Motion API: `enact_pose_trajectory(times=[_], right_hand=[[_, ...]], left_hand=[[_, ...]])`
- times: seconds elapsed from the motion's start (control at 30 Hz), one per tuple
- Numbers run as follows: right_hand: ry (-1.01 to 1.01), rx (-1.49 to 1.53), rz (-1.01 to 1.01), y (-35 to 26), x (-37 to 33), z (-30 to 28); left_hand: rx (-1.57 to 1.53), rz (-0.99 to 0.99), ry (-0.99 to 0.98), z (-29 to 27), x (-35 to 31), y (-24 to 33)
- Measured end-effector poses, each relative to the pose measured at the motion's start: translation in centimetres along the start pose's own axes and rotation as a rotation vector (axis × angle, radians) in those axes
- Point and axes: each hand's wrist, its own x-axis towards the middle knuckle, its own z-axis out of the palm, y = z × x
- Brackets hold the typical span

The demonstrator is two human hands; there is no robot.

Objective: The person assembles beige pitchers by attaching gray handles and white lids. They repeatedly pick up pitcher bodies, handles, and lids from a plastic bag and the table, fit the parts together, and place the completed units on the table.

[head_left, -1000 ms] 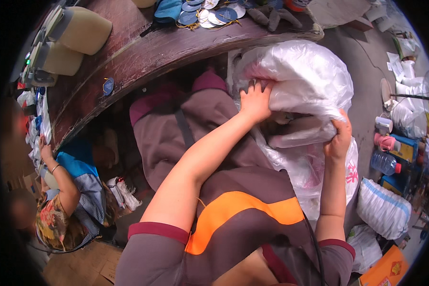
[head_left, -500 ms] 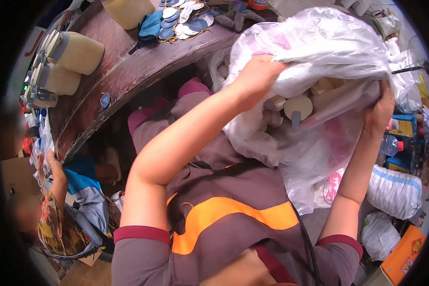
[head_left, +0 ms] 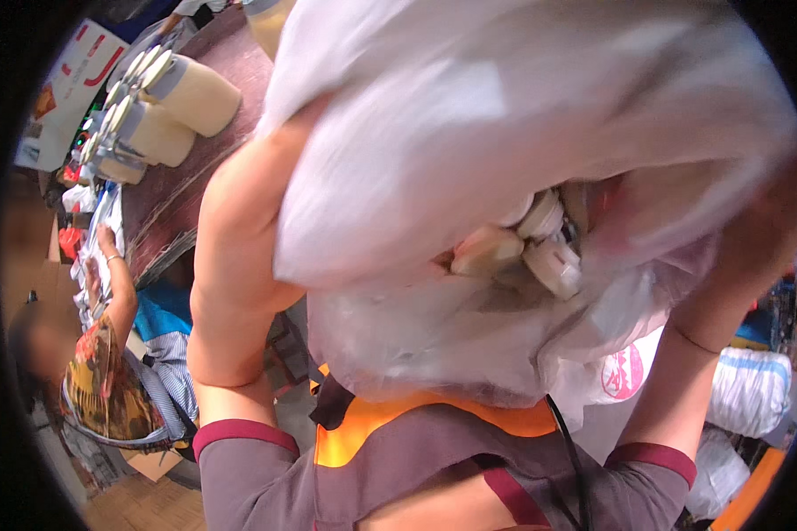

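A large translucent white plastic bag [head_left: 505,133] fills the middle of the head view, raised close to my chest with its mouth gaping toward me. Down inside it lie several small cream and white pieces, among them a white lid-like piece [head_left: 553,267] and a cream block-like piece [head_left: 487,251]. My left hand [head_left: 305,119] is closed at the bag's left upper side, its fingers hidden behind the plastic. At the opposite side my right hand [head_left: 788,190] grips the rim, shadowed and blurred.
To the left, several cream jugs with grey tops [head_left: 195,96] stand on a dark red wooden table [head_left: 164,195]. Another person [head_left: 106,363] sits beside its near end. A white striped bundle [head_left: 748,389] and an orange box [head_left: 753,487] are at the right.
Both my hands have lifted the bag up and nearer, spreading it wider across the view. It now covers the tabletop tags and most of my lap. The pieces inside have shifted.
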Motion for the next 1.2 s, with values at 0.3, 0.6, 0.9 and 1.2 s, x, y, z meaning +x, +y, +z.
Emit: enact_pose_trajectory(times=[0.3,0.6,0.9,1.2], right_hand=[[-0.254,0.768,-0.31,-12.3,-6.1,17.0],[-0.685,0.841,-0.134,-17.1,-10.4,19.6],[-0.946,1.212,0.049,-25.1,-8.6,23.7],[-0.754,0.759,-0.541,-28.3,-8.5,16.3]], left_hand=[[-0.154,0.164,0.098,-9.1,-3.4,-1.8],[0.1,-0.001,0.224,-14.0,-3.3,0.2],[1.895,0.58,0.066,-11.8,-2.6,0.7],[1.045,-0.261,0.008,-22.1,-2.4,-5.0]])
